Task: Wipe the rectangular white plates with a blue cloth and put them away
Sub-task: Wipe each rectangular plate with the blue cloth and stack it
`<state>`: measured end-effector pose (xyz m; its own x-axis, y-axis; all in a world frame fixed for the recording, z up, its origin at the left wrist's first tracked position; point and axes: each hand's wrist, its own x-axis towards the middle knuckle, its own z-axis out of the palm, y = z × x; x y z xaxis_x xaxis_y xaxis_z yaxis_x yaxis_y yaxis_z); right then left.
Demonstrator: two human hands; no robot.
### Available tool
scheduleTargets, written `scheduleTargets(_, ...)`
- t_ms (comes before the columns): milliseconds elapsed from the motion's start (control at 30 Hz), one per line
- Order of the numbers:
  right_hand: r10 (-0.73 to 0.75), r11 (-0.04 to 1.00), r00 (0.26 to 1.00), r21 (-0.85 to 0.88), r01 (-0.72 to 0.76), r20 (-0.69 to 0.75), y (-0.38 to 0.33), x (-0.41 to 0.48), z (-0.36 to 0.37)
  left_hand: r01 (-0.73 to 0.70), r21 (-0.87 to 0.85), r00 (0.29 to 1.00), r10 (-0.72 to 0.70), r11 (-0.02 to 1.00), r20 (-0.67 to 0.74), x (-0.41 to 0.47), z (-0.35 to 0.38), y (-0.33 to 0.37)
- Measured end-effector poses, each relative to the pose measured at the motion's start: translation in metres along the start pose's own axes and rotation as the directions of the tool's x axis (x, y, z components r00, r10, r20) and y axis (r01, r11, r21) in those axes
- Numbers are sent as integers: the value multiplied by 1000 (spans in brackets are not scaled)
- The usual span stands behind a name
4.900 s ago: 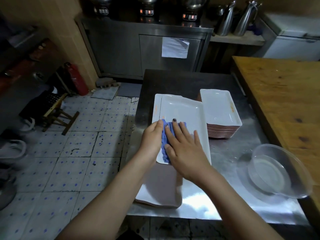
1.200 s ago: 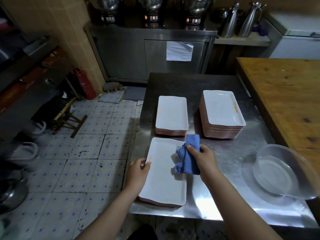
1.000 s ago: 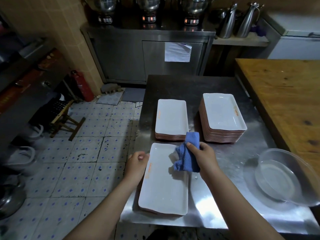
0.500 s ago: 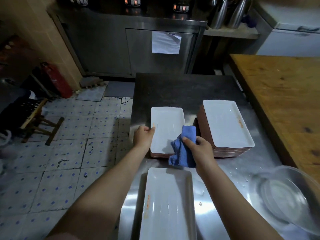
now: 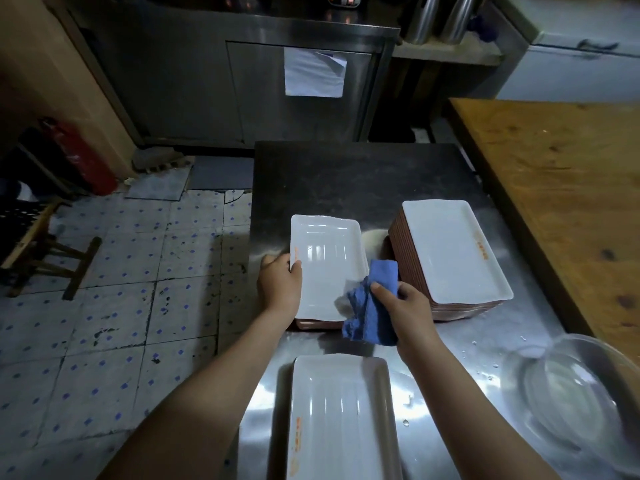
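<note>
A low stack of rectangular white plates [image 5: 325, 265] sits mid-table. My left hand [image 5: 278, 284] grips the left edge of its top plate, thumb on the rim. My right hand [image 5: 407, 311] holds a bunched blue cloth [image 5: 374, 306] at that plate's near right corner. To the right stands a taller stack of the same plates [image 5: 450, 254]. A single white plate [image 5: 337, 420] lies near the table's front edge, between my forearms.
A clear plastic bowl [image 5: 581, 403] sits at the front right of the steel table [image 5: 346, 178]. A wooden counter [image 5: 561, 174] borders the right side. Tiled floor, a wooden stool [image 5: 45, 254] and a red fire extinguisher [image 5: 83, 161] lie to the left.
My left hand left the near plate and took the left edge of the low stack's top plate. My right hand carried the cloth forward to that plate's corner. The view tilted down.
</note>
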<state>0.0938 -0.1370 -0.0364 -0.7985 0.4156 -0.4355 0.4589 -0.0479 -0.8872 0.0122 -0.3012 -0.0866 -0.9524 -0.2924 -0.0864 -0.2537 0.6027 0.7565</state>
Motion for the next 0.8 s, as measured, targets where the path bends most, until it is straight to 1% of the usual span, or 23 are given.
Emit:
scheduleTargets(67, -8, 1000, 1000, -1, 8, -13, -1, 1, -1, -30, -13, 999, 29, 999, -24, 4, -5, 3)
scheduleTargets(100, -7, 1000, 1000, -1, 7, -18, -1, 1, -1, -38, -31, 999, 38, 999, -10, 6, -8, 4)
scheduleTargets(167, -1, 1000, 1000, 1, 1, -22, -2, 0, 0, -19, -92, 998, 24, 996, 60, 10, -13, 8)
scheduleTargets(300, -10, 1000, 1000, 20, 11, -16, -6, -4, 0, 125, -136, 970, -93, 983, 224, 10, -15, 13)
scheduleTargets(367, -22, 999, 1000, 30, 22, -14, -8, -7, -3, 185, -164, 955, -137, 969, 264, 8, -16, 15)
scheduleTargets(533, -77, 996, 997, 39, 77, -7, -21, -16, -18, 275, -295, 940, -190, 915, 284, -4, -26, 17)
scheduleTargets(633, -107, 992, 994, 63, 106, 16, -33, -25, -32, 288, -394, 945, -191, 873, 267, -16, -38, 22)
scheduleTargets(700, -133, 988, 990, 90, 129, 50, -42, -32, -40, 280, -430, 950, -182, 859, 254, -26, -47, 29)
scheduleTargets(800, -201, 976, 968, 119, 185, 149, -58, -46, -49, 271, -494, 951, -149, 826, 272, -49, -59, 39)
